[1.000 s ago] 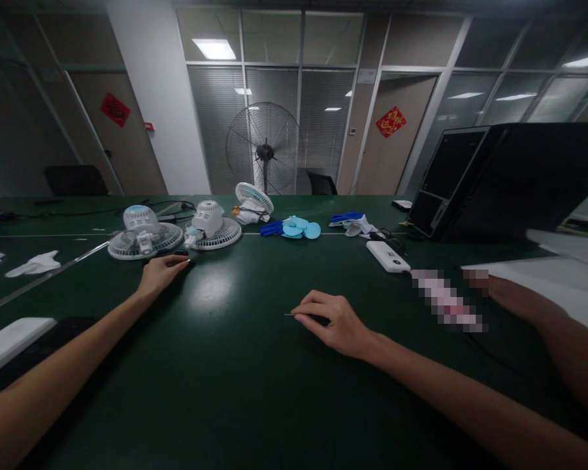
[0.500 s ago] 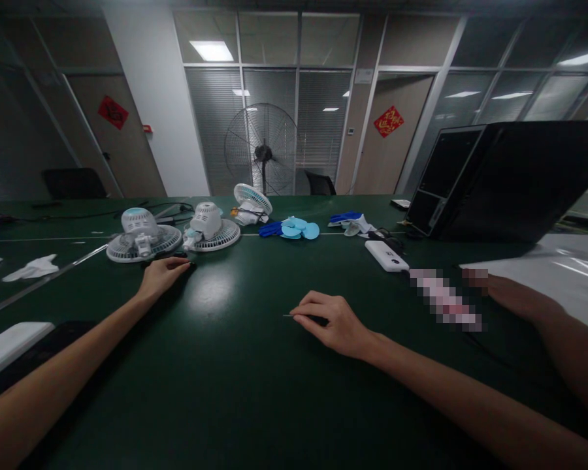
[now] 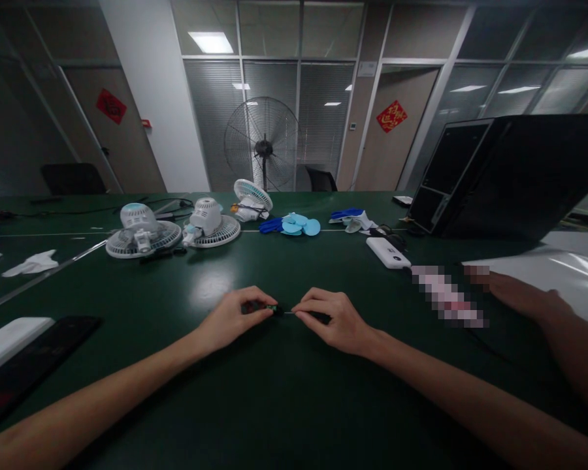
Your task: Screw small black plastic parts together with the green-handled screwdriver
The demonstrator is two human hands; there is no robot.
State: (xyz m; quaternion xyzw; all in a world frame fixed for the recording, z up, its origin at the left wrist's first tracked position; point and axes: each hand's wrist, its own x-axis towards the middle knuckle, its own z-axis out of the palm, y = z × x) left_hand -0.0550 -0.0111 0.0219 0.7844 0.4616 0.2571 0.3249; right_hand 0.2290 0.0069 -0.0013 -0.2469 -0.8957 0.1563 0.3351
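Note:
Over the green table, my left hand (image 3: 232, 320) pinches a small black-and-green piece (image 3: 277, 309) between thumb and fingertips; most of it is hidden, so its kind is unclear. Facing it from the right, my right hand (image 3: 336, 320) is closed in a pinch on a thin metal rod (image 3: 288, 313), whose tip points left at the dark piece. The rod's tip and the piece meet or nearly meet; I cannot tell whether they are joined. Most of the rod lies hidden in my right fingers.
Small white fans (image 3: 144, 238) lie toward the back left. Light-blue round pieces (image 3: 301, 225) and gloves (image 3: 350, 219) lie farther back. A white power bank (image 3: 388, 253) is at right, near another person's hand (image 3: 524, 297). A large black case (image 3: 514, 179) stands behind.
My left hand has come from beside the fans to the table's middle, bringing the small dark piece to the rod's tip. My right hand has stayed almost in place.

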